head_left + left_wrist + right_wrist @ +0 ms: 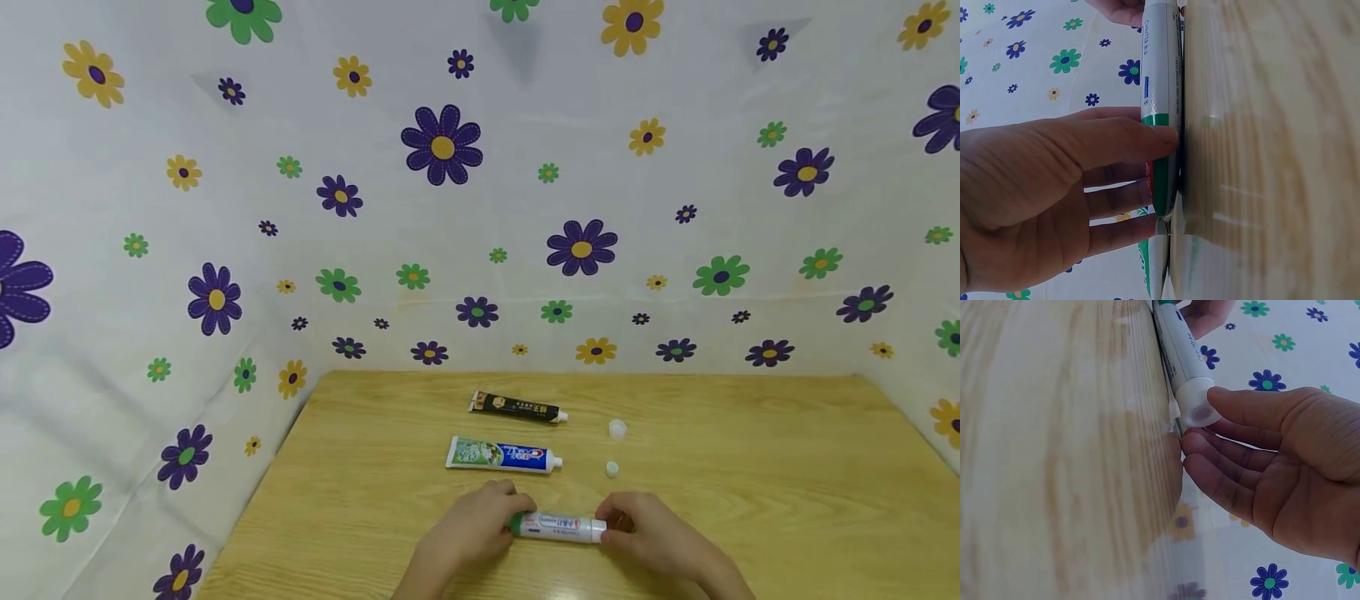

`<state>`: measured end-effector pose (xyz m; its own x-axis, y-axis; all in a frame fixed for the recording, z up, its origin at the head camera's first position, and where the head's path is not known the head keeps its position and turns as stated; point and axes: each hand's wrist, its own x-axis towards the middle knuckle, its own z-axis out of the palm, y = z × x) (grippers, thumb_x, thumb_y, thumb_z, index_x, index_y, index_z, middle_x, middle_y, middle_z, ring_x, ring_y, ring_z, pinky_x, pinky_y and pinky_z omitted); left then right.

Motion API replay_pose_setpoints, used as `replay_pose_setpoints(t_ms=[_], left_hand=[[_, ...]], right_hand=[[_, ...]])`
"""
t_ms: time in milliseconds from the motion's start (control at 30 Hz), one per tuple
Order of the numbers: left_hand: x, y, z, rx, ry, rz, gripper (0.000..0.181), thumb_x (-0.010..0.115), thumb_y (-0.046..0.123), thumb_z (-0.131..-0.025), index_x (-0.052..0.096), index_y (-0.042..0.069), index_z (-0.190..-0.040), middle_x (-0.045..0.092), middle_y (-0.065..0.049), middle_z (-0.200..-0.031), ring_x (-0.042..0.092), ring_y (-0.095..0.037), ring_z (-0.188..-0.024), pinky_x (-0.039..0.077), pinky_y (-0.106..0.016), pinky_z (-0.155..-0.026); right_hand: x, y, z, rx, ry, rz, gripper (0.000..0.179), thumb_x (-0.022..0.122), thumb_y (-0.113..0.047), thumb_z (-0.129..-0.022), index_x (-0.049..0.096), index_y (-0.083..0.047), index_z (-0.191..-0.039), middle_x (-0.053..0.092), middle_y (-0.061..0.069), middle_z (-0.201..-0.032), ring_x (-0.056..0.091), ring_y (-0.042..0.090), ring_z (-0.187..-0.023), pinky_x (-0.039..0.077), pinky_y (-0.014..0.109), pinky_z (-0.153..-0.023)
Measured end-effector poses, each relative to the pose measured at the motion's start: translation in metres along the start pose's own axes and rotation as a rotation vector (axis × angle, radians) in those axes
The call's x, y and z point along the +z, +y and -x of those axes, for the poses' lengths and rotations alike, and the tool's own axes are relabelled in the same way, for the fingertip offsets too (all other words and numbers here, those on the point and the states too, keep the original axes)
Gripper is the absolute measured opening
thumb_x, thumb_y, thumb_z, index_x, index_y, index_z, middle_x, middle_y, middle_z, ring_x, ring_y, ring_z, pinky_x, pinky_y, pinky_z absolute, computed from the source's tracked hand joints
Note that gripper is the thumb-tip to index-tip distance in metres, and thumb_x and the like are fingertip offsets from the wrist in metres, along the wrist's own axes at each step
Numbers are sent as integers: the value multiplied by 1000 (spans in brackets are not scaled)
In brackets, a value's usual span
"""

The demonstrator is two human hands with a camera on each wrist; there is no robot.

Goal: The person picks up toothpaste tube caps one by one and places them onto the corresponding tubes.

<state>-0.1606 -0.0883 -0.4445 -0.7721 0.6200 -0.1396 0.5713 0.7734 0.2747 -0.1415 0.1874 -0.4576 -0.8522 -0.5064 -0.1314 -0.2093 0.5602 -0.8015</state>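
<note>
A white toothpaste tube (557,527) with a green crimped end lies crosswise near the table's front, printed side showing. My left hand (480,523) holds its green end, the thumb (1138,142) on one side and the fingers behind. At the other end my right hand (660,533) pinches the white cap (1196,403) between thumb and fingers. The cap sits on the tube. Beyond them lies a green and blue toothpaste tube (501,455), its nozzle bare and pointing right. Farther back is a black toothpaste tube (516,407), also uncapped.
Two loose caps rest right of the uncapped tubes: a larger whitish cap (617,429) at the back and a smaller pale cap (612,469) nearer. The wooden table (750,450) meets a flower-patterned cloth (510,208) at its back and sides.
</note>
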Motion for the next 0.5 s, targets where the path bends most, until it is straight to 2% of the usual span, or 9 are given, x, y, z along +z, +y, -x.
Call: replay_pose_setpoints(t_ms=[167,500], left_hand=[[-1,-1,0,-2,3,-8,41,78,12,-84,67,25,-122,61,7,-107,57,-7,-94,51,-26,-80],[-2,-3,2,19,13,-40,42,80,11,-82,67,23,-121,60,6,-105,56,-8,-93,51,-26,-81]], right_hand=[[-1,-1,0,-16,15,23,12,71,-13,-92,68,-7,-102,65,-3,-90,57,9,-80,49,25,-69],[-2,-1,2,-5,21,-4,14,70,-13,-92,67,-6,-103,65,-1,-92,58,10,-81,49,24,-69]])
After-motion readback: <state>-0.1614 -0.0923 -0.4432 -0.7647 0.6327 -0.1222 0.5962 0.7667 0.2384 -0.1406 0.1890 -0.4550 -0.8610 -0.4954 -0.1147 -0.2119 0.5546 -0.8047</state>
